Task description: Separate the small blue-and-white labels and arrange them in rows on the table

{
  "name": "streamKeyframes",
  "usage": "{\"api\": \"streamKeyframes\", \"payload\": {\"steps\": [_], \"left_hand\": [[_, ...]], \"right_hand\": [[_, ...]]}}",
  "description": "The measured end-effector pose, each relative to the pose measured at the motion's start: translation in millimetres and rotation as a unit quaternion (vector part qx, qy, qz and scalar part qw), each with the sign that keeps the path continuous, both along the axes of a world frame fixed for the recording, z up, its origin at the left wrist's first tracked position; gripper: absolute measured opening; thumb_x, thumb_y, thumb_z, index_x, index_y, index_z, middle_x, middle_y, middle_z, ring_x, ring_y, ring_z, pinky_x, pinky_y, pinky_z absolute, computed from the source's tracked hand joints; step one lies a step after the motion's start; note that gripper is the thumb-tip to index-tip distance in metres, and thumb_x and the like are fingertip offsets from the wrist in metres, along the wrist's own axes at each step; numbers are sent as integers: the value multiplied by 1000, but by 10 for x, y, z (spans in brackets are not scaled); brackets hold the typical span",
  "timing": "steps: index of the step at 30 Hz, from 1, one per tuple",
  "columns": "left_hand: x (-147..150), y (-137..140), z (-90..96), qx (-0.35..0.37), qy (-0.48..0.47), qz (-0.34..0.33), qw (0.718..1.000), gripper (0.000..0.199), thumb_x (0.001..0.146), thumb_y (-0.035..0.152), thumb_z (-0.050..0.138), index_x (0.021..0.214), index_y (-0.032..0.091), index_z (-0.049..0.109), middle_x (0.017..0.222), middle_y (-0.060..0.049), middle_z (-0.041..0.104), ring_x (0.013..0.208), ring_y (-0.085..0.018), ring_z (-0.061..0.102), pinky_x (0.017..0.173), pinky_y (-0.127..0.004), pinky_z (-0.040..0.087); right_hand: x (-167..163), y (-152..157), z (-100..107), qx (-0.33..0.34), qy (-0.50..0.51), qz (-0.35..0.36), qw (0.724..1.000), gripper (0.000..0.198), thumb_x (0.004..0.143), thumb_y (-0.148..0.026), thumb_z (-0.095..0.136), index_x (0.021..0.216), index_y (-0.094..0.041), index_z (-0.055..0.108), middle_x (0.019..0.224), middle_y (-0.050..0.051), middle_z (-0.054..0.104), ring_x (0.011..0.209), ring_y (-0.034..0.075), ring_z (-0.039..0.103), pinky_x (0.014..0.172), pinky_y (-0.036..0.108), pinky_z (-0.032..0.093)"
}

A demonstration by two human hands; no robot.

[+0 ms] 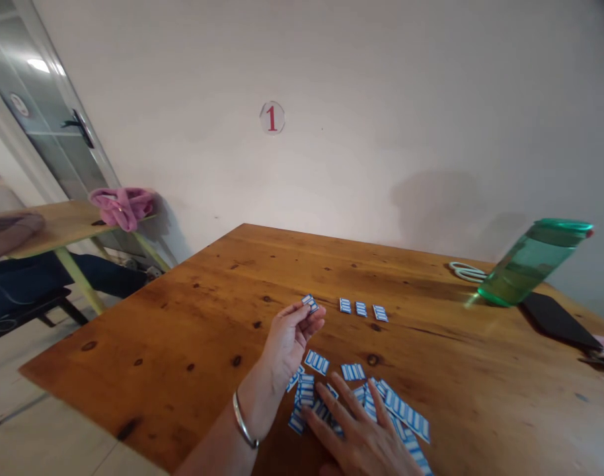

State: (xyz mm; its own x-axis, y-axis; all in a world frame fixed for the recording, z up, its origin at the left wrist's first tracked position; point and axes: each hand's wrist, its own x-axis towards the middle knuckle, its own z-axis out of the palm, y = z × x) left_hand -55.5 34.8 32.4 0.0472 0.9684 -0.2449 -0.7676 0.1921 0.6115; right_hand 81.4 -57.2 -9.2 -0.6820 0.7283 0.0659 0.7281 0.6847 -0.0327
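Note:
My left hand (pixel 293 334), with a silver bangle at its wrist, pinches a small blue-and-white sticker sheet (pixel 309 303) between thumb and fingers, raised over the table. Fingers spread, my right hand (pixel 359 430) lies over a loose pile of blue-and-white sticker sheets (pixel 406 413) and covers part of it. Two separate sheets, one on the left (pixel 316 361) and one on the right (pixel 352 371), lie just beyond the pile. Farther off, three small sheet pieces form a row: a left one (pixel 345 305), a middle one (pixel 361 309) and a right one (pixel 380 313).
The wooden table (pixel 207 317) meets a white wall. At right stand a green bottle (pixel 534 261), a coiled pale cable (pixel 466 271) and a flat black object (pixel 560 320). Another person's arm (pixel 14 231) rests on a second table, with a pink cloth (pixel 123 205) nearby.

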Motion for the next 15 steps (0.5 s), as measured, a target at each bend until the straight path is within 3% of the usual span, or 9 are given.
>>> {"api": "streamKeyframes", "payload": {"steps": [4, 7, 11, 15], "left_hand": [[11, 9, -20, 5, -2, 0, 1000, 8, 71, 3, 59, 68, 11, 62, 65, -7, 69, 63, -15, 66, 61, -23, 53], [12, 20, -29, -1, 0, -1, 1000, 10, 71, 2, 58, 68, 11, 61, 64, -7, 69, 62, -15, 66, 59, -22, 53], [3, 24, -28, -5, -2, -3, 1000, 11, 73, 2, 56, 69, 10, 62, 65, -8, 69, 61, -15, 66, 59, -23, 53], [2, 6, -5, -11, 0, -4, 1000, 13, 74, 1, 54, 67, 10, 61, 65, -8, 69, 61, -15, 67, 59, -23, 54]], "right_hand": [[88, 23, 134, 7, -25, -27, 999, 51, 78, -30, 54, 128, -24, 44, 132, 10, 46, 118, 40, 41, 85, 66, 38], [244, 63, 167, 46, -31, -79, 995, 54, 76, -12, 46, 128, -24, 43, 132, 8, 47, 119, 38, 40, 85, 66, 37], [448, 126, 58, 70, -53, -122, 989, 53, 74, -6, 39, 123, -23, 50, 129, 10, 50, 117, 38, 43, 81, 70, 36], [529, 151, -65, 70, -85, -126, 986, 64, 62, 3, 36, 120, -19, 52, 132, 12, 46, 119, 38, 41, 79, 71, 36]]}}
